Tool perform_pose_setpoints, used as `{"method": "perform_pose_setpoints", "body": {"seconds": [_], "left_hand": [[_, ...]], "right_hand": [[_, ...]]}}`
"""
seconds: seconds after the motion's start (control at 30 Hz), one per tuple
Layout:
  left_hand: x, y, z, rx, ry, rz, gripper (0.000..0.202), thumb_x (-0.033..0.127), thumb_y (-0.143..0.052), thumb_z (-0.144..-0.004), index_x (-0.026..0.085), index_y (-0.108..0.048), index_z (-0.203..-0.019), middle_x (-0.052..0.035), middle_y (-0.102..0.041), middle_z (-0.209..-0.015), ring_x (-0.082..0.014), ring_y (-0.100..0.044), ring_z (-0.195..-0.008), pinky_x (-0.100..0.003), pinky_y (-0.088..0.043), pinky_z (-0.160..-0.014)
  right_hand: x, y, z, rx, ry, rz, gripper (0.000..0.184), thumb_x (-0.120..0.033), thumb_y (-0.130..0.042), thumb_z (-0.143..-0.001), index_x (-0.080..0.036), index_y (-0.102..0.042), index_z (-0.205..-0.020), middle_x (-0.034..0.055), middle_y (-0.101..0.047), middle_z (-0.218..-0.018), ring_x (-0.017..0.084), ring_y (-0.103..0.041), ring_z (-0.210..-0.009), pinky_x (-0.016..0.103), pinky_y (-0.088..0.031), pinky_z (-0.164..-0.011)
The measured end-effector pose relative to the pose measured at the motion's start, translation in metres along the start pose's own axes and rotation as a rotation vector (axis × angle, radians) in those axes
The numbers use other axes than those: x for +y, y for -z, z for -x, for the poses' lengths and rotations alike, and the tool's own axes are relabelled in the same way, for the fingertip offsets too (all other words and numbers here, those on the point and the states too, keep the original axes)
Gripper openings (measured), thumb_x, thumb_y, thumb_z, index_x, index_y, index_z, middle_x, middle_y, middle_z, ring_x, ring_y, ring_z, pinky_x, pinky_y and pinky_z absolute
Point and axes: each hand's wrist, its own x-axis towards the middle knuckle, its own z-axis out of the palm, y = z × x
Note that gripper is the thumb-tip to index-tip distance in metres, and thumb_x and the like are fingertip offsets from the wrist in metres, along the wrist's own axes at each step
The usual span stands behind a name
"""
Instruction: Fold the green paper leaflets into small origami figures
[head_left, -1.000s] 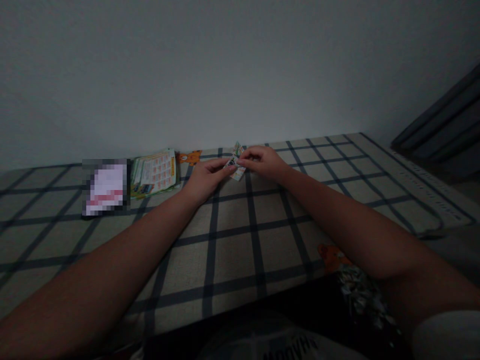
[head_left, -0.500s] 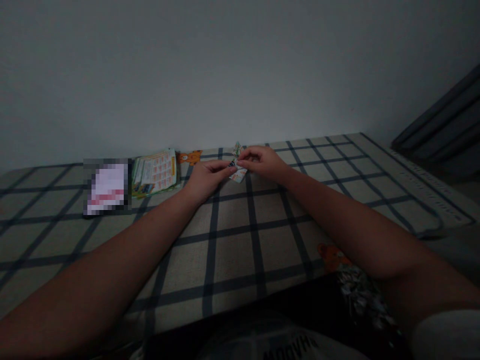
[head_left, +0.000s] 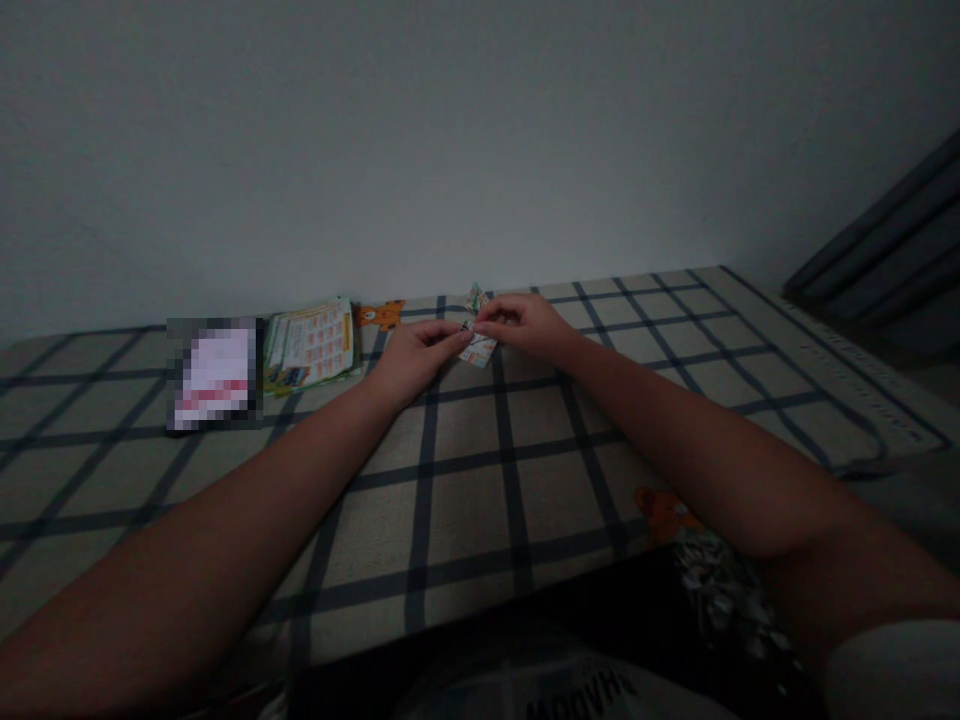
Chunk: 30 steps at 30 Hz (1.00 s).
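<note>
A small piece of folded printed paper (head_left: 478, 351), white with green and orange print, is held between my two hands just above the checked cloth. My left hand (head_left: 420, 352) pinches its left side with thumb and fingers. On the other side, my right hand (head_left: 525, 322) grips the paper with thumb and forefinger, close to the left fingertips. A green-printed end of the paper sticks up behind the fingers. The exact folds are too small and dark to make out.
Left of my hands lies a stack of printed sheets (head_left: 319, 340), green and white. Beside it is a phone-like object (head_left: 217, 375) with a blurred, pixelated screen. The checked cloth (head_left: 465, 520) covers the surface up to the wall (head_left: 480, 140). Dark folded fabric (head_left: 892, 240) hangs at the right.
My fingers have shifted very slightly on the folded paper, and its lower part shows a little differently. Both arms stay almost where they were.
</note>
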Motion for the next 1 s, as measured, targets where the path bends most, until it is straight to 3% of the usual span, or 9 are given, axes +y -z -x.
{"method": "perform_pose_setpoints", "body": {"seconds": [0.23,0.7,0.87,1.0], "left_hand": [[-0.0013,0.0019,-0.003,0.128,-0.026,-0.027,0.033,0.05,-0.08,-0.077,0.018,-0.081,-0.086,-0.0044,-0.077,-0.082,-0.017,-0.065,-0.073,-0.028,-0.049,-0.07],[-0.0005,0.0007,-0.0025,0.082,-0.036,-0.018,0.035,0.051,-0.08,-0.078,0.018,-0.078,-0.086,-0.0039,-0.076,-0.083,-0.0164,-0.064,-0.074,-0.027,-0.049,-0.071],[-0.0006,0.0014,-0.002,0.098,-0.002,-0.023,0.028,0.046,-0.077,-0.078,0.017,-0.075,-0.078,-0.0013,-0.07,-0.072,-0.0135,-0.057,-0.062,-0.026,-0.042,-0.061],[0.0002,0.0007,-0.0014,0.048,0.029,-0.027,0.025,0.042,-0.076,-0.074,0.018,-0.07,-0.073,0.0006,-0.063,-0.065,-0.0123,-0.051,-0.058,-0.025,-0.037,-0.055]], "right_hand": [[0.0016,0.0003,0.0016,-0.034,-0.04,-0.048,0.042,-0.053,-0.07,-0.085,-0.013,-0.072,-0.099,0.0068,-0.071,-0.09,0.016,-0.061,-0.08,0.029,-0.048,-0.073],[-0.0041,0.003,0.0012,-0.034,-0.112,-0.091,0.036,-0.048,-0.073,-0.08,-0.013,-0.069,-0.083,0.003,-0.066,-0.074,0.013,-0.057,-0.069,0.027,-0.046,-0.066],[-0.0078,0.0035,0.002,-0.073,-0.102,-0.022,0.033,-0.047,-0.07,-0.081,-0.013,-0.07,-0.08,0.0029,-0.066,-0.072,0.014,-0.057,-0.069,0.027,-0.044,-0.065],[-0.008,0.0004,0.0024,-0.059,-0.114,-0.025,0.029,-0.043,-0.07,-0.079,-0.014,-0.069,-0.079,0.0024,-0.067,-0.074,0.014,-0.057,-0.07,0.026,-0.043,-0.065]]}}
